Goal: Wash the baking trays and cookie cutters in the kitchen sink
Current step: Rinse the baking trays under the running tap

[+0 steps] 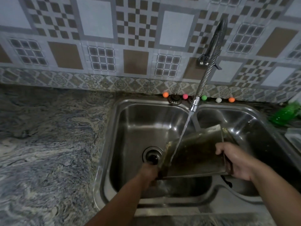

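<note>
Head view — only one. Baking tray (197, 154) held tilted over the sink (130, 190), above the divider between the left basin and the right basin (244, 121). Its long axis runs roughly left-right across the frame, far edge raised, near-left corner dipping toward the drain (152, 155). Open face looks up toward the faucet nozzle (194, 105); the water stream (182, 136) lands on the left part of the inner face.

Right hand (234, 160) grips the tray's right short edge — fingers curled over the rim, thumb side toward the camera, clamped on the tray. Left hand (150, 172) is at the tray's lower-left corner, mostly hidden under or behind the metal; it looks like it is holding that corner, but how its fingers lie I cannot tell for sure.

Key relation: tray lies between the two hands, each at one short end. The stream hits nearer the left hand, so a rinse of the right part would likely call for sliding the tray leftward or tipping it the other way. My guess: rinsing step, tray looks brownish and stained, task early or mid.

No cookie cutters visible. Another dark tray edge (228, 132) seems to sit behind in the right basin — not clear. Small coloured balls (165, 94) along the back rim, green object (285, 113) on the worktop (48, 144) at far right.
</note>
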